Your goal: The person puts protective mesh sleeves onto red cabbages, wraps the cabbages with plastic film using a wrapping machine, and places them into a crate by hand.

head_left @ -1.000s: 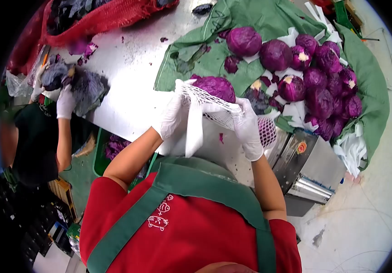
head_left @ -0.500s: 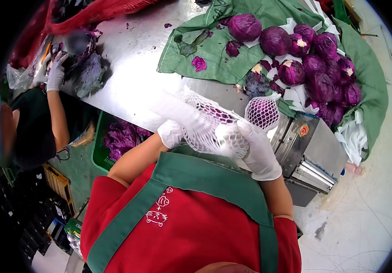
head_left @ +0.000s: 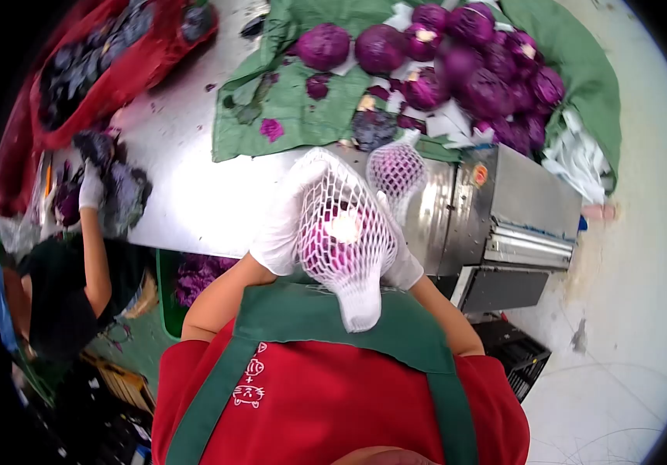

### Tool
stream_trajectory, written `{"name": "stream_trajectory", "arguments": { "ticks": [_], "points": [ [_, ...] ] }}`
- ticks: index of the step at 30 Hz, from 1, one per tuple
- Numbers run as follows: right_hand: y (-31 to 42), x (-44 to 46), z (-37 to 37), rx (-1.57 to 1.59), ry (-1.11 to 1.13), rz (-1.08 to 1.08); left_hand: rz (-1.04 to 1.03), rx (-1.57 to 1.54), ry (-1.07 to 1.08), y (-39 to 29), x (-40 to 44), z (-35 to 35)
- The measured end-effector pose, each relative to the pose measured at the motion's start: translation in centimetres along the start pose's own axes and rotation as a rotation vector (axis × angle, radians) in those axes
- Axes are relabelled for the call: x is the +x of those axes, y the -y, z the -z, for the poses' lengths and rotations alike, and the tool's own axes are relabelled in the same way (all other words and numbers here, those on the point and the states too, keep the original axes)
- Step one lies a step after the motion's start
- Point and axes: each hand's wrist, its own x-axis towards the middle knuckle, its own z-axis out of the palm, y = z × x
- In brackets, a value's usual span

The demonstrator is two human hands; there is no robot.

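A red cabbage with its pale cut stem toward me sits inside a white foam net sleeve, whose narrow end hangs down over my apron. My gloved left hand grips the netted cabbage from the left, some of its fingers hidden behind the net. On the other side my gloved right hand is closed against the net, its fingertips mostly out of sight. Just beyond my right hand, a second netted cabbage rests on the metal table.
Bare red cabbages are piled on a green cloth at the back. A metal machine stands to the right. At left, a co-worker's gloved hand handles leafy cabbage near a red mesh sack. A green crate holds purple leaves.
The net, earlier stretched sideways between my hands, now surrounds the cabbage with its tail pointing down. Both hands have come in to its sides. My view has shifted to the right.
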Motion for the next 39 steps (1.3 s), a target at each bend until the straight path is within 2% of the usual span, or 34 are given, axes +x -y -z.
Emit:
{"name": "stream_trajectory", "arguments": {
  "ticks": [2,3,4,5,7,8,9,10,11,13,16,17,19,21,22,23,24,25,27,28,29,31,33,34,35,36,37,39],
  "points": [
    [1.3,-1.5,0.6,0.214,0.039,0.05,-0.107,0.273,0.039,1.7,2.8,0.3],
    [2.2,-3.4,-0.3,0.102,-0.226,0.158,-0.157,0.441,0.05,2.2,4.2,0.3],
    [3.1,-4.6,1.4,0.114,-0.218,0.183,-0.216,0.747,0.017,2.4,5.3,0.3],
    [4.1,-5.7,4.7,0.176,-0.114,0.301,-0.208,0.763,0.039,2.8,7.4,1.3],
    [5.4,-7.2,10.6,0.291,0.092,0.523,-0.392,1.143,-0.047,3.5,12.8,3.1],
    [5.6,-7.8,12.1,0.045,-0.069,0.685,-0.419,1.262,-0.067,3.8,14.9,2.1],
    [6.2,-8.0,12.7,0.073,-0.131,0.733,-0.447,1.381,-0.087,4.5,17.1,0.7],
    [6.7,-8.2,13.2,0.098,-0.193,0.78,-0.52,1.552,0.01,5.4,19.3,-0.4],
    [7.3,-7.2,14.9,0.21,-0.229,0.751,-0.596,1.717,0.111,6.7,21.8,-1.3],
    [7.2,-5.9,16.1,0.387,-0.256,0.667,-0.549,1.891,0.187,10.6,27.7,-1.9],
    [5.9,-2.9,16.9,0.325,-0.501,0.806,-0.533,2.19,0.133,15.7,33.8,-2.7],
    [5.9,-2.4,16.3,0.328,-0.601,0.858,-0.593,2.266,0.098,17.1,35.4,-2.4],
    [5.9,-3.2,16.0,0.412,-0.638,0.877,-0.61,2.376,-0.053,19.0,36.4,-3.1],
    [5.1,-5.2,15.8,0.316,-0.788,0.675,-0.603,2.367,-0.059,19.3,36.9,-3.3],
    [4.2,-6.3,14.6,0.329,-0.792,0.678,-0.596,2.352,-0.085,19.2,36.9,-3.3],
    [3.3,-7.5,13.0,0.051,-0.893,0.68,-0.586,2.355,-0.076,18.8,36.6,-3.3],
    [3.0,-8.2,12.1,-0.24,-0.979,0.672,-0.561,2.375,0.022,18.1,36.4,-3.7],
    [3.0,-8.6,12.6,-0.243,-0.982,0.669,-0.537,2.389,0.119,17.3,36.0,-4.3],
    [2.6,-9.0,13.4,-0.992,-0.961,0.92,-0.589,2.402,0.168,16.0,34.8,-5.1],
    [3.3,-8.7,11.8,-1.065,-0.998,1.018,-0.551,2.42,0.181,15.5,34.3,-5.2],
    [4.0,-9.0,9.9,-1.329,-1.106,1.047,-0.517,2.437,0.192,14.9,33.8,-5.3],
    [5.2,-8.7,6.9,-1.518,-1.231,1.12,-0.66,2.386,0.217,14.9,32.8,-5.3],
    [6.8,-8.9,6.6,-1.511,-1.061,1.172,-0.51,2.135,0.052,15.8,30.1,-7.2],
    [7.7,-8.3,6.6,-1.319,-0.975,1.175,-0.125,1.833,0.162,14.0,28.9,-8.3],
    [8.5,-7.9,6.5,-1.125,-0.891,1.162,-0.02,1.258,0.249,13.6,28.0,-7.7],
    [9.4,-7.9,4.4,-0.976,-0.829,1.086,0.095,1.099,0.181,12.0,25.2,-8.9],
    [10.7,-7.5,4.2,-0.979,-0.826,1.095,0.199,0.941,0.119,10.2,22.0,-10.1],
    [12.9,-6.2,4.3,-0.009,-0.442,0.635,0.209,0.94,0.191,8.5,17.9,-7.8]
  ]
}}
